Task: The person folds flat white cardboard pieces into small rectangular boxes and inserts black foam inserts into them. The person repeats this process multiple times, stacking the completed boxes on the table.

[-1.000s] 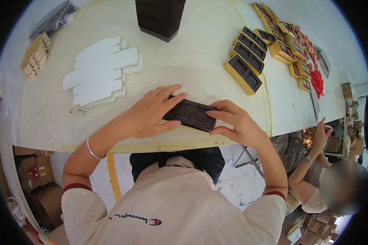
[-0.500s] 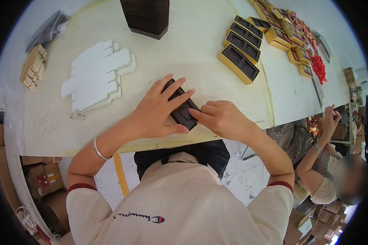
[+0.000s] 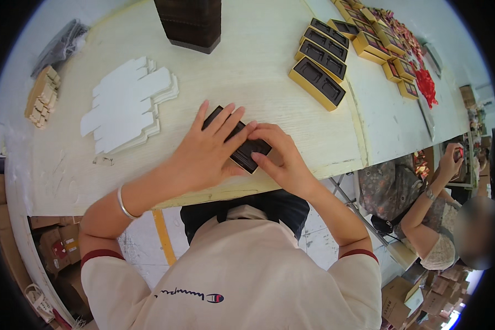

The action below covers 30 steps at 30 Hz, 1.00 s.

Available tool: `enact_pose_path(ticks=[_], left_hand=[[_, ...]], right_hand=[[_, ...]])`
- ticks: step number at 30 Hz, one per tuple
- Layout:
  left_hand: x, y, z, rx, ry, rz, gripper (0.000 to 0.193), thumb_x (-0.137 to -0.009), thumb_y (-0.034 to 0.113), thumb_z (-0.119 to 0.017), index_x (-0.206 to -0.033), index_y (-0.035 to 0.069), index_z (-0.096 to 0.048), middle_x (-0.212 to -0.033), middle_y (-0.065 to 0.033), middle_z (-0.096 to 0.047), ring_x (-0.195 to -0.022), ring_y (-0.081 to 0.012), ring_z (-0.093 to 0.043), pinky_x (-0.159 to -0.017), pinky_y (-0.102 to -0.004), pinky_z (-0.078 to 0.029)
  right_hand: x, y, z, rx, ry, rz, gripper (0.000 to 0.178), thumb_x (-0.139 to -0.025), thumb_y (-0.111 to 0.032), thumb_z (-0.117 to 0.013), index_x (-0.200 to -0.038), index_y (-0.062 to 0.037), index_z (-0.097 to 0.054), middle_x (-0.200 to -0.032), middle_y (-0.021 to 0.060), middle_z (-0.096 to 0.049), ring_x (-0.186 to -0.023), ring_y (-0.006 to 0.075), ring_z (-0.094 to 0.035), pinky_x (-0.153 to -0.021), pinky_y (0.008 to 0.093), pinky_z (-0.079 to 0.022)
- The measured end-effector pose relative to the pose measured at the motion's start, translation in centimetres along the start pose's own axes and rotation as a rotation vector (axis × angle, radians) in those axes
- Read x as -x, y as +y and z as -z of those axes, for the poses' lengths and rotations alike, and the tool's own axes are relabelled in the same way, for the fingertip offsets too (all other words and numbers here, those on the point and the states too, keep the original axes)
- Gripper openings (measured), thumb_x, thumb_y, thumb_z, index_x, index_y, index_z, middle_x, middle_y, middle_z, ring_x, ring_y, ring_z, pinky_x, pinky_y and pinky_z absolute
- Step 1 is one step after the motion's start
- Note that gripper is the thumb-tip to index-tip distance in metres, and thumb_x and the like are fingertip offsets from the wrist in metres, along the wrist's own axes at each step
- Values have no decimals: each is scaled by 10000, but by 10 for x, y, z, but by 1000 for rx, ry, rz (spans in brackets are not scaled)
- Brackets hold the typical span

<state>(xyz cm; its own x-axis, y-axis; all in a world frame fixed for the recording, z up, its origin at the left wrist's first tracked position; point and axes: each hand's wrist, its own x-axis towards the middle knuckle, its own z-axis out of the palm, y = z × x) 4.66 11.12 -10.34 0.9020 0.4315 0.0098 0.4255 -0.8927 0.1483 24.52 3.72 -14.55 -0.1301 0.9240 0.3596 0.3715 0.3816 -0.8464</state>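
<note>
My left fingers (image 3: 199, 117) lie spread over the black tray (image 3: 242, 153); my right fingers (image 3: 272, 135), half bent, touch its end, grip unclear.

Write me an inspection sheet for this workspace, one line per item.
Surface: pale table, scuffed at its left, yellowish strip toward the right.
Work items: black tray under the hands; white blanks piled to the left; black stack beyond; gold boxes with black inserts at the far right.
Clutter: tan blocks and dark bundle at far left; red heap at far right.
Hands: left hand spread over the tray; right hand touching its right-hand end.
Cables: nothing seen.
Surroundings: cartons below the table at left; co-worker's hand at right, holding something red.
</note>
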Motion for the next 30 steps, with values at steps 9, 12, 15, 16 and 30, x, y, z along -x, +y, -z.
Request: enact_pose_path(ticks=[9, 12, 15, 16, 30], left_hand=[[-11, 13, -13, 387, 307, 59, 779, -785, 321, -705, -1427, 65, -345, -1455, -176, -318, -1380, -380, -239, -1117, -579, -130], [-4, 3, 21, 283, 486, 108, 666, -780, 254, -719, -1365, 91, -445, -1442, -135, -367, -1367, -363, -286, -1134, -547, -145], [25, -25, 34, 155, 411, 276, 530, -780, 232, -722, -1258, 76, -553, -1378, -121, -447, -1333, -336, -343, -1133, -522, -180], [37, -31, 38, 123, 421, 376, 488, -758, 216, -741, -1201, 73, -597, -1335, -114, -486, -1306, -324, -375, -1126, -486, -227], [157, -86, 6, 181, 466, 669, 412, -737, 246, -760, -1054, 10, -643, -1120, -151, -635, -1011, -336, -595, -883, -379, -473]], right_hand=[[15, -3, 28, 637, 27, 117, 497, -640, -79, -743, -1110, -49, -586, -1249, 238, -483, -1149, 410, -479, -964, 480, -379], [0, 26, 77, 989, 130, 126, 461, -674, -93, -730, -1111, -46, -593, -1235, 204, -497, -1182, 397, -453, -1001, 489, -368], [-20, 52, 112, 1036, 230, 91, 420, -713, -111, -721, -1109, -40, -602, -1268, 216, -474, -1220, 409, -419, -1031, 480, -342], [-25, 56, 120, 1063, 240, 79, 426, -725, -111, -718, -1127, -37, -599, -1306, 226, -448, -1228, 415, -407, -1036, 477, -337], [-56, 34, 32, 575, 55, 328, 285, -785, -54, -676, -1058, -10, -607, -1278, 225, -483, -1189, 411, -454, -1003, 453, -372]])
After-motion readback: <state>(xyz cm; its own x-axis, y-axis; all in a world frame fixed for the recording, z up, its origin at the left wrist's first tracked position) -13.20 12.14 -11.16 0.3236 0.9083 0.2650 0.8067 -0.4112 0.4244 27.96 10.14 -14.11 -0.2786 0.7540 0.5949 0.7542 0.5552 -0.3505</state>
